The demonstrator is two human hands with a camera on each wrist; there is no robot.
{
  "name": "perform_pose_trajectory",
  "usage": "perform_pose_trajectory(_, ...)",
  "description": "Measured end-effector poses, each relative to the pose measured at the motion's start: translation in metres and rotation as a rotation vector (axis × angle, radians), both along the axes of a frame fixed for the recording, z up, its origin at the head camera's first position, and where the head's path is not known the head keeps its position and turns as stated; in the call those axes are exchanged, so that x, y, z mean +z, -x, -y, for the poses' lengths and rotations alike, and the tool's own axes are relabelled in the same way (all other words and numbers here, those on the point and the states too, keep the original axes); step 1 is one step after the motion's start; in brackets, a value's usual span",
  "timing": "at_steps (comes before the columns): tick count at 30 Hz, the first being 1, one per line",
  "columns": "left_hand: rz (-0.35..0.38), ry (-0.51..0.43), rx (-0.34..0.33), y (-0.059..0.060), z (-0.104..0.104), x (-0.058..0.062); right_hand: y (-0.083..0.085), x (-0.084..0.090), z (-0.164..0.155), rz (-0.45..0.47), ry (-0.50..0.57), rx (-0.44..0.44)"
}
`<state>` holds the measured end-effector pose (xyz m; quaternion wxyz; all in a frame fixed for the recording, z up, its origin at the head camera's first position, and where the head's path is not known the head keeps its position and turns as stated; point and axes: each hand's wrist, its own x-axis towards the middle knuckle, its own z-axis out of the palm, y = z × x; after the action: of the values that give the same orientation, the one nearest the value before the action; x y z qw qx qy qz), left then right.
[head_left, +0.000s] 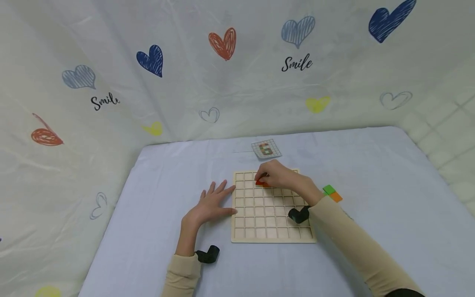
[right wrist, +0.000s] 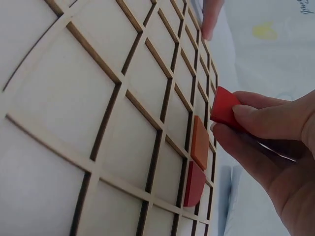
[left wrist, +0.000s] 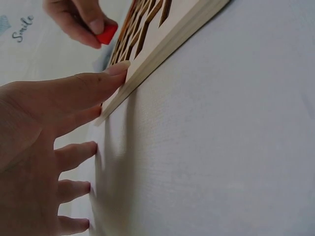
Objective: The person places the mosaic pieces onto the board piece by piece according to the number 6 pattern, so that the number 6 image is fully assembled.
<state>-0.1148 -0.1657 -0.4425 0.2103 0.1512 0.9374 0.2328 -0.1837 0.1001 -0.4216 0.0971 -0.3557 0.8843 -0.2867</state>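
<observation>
A square wooden grid board (head_left: 272,240) lies on the white-covered table. Over its far rows my right hand (head_left: 276,173) pinches a red tile (right wrist: 224,107) between thumb and fingers, tilted above the cells. Close below that tile, an orange tile (right wrist: 199,144) and a dark red tile with a rounded side (right wrist: 194,184) sit in neighbouring cells. My left hand (head_left: 209,208) has its fingers spread on the table at the board's left side. Its thumb and index fingertip are right at the board's rim, as the left wrist view also shows for the thumb (left wrist: 93,87).
Beyond the board lies a card (head_left: 266,149) printed with a coloured figure on a grid. A green tile (head_left: 329,189) and a loose orange tile (head_left: 336,196) lie right of the board, near my right sleeve (head_left: 349,235). A heart-printed cloth (head_left: 252,86) hangs behind the table.
</observation>
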Motion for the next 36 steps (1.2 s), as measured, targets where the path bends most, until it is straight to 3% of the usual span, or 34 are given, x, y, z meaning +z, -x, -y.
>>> perform_pose_trajectory(15, -0.013, -0.001, -0.019, -0.001, -0.001, -0.001, 0.002, -0.006, 0.01, 0.027, -0.046, 0.014)
perform_pose_trajectory(29, -0.015, 0.001, -0.012, -0.001, -0.001, -0.001, 0.002, -0.01, 0.011, -0.013, -0.025, 0.037)
perform_pose_trajectory(36, -0.018, 0.001, -0.01, -0.001, -0.001, 0.0, 0.0, -0.014, 0.013, -0.09, -0.002, 0.05)
